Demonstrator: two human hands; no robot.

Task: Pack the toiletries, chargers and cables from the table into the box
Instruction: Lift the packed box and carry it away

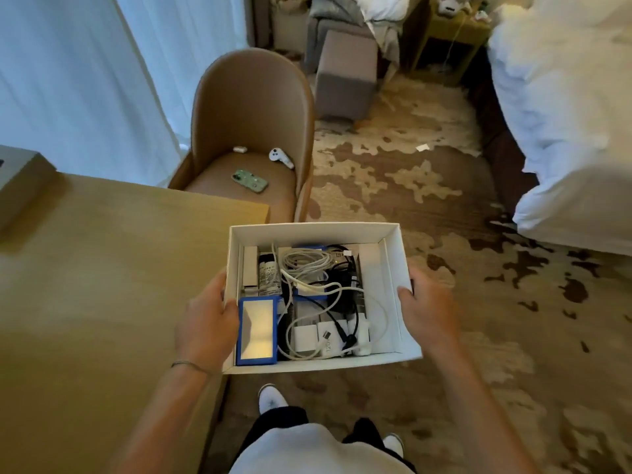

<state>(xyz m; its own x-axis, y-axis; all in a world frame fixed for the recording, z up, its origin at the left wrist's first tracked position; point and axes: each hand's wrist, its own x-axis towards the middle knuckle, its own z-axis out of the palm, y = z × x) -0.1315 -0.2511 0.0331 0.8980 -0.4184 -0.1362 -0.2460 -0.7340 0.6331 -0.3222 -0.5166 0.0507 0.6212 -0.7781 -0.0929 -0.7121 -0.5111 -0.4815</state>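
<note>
A: Box [390,265] location?
B: Held in the air beside the table [102,268] edge, above the patterned carpet [393,172]. White, open-topped, no lid on.

A: Left hand [205,323] status?
B: Clamped on the left wall of the box, thumb hooked over the rim, remaining fingers under or behind the wall and out of sight. Thin band on the wrist.

A: Right hand [424,302] status?
B: Gripping the right wall, thumb laid over the rim inside, other fingers hidden outside the wall.

A: Contents?
B: Blue-framed flat item [257,331] at near left, leaning against the left wall. White cables [307,265] coiled at centre, black cable [338,323] crossing on top. White chargers [318,336] along the near wall. Small toiletry bottles [270,273] and a white carton [250,265] at far left. Right strip of the box floor bare.

A: Surroundings?
B: Tan chair [253,107] beyond the table corner, carrying a green phone [250,179], a white controller [280,157] and a small white case [240,149]. Grey ottoman [345,73] farther back. Bed with white linen [564,131] at right.
</note>
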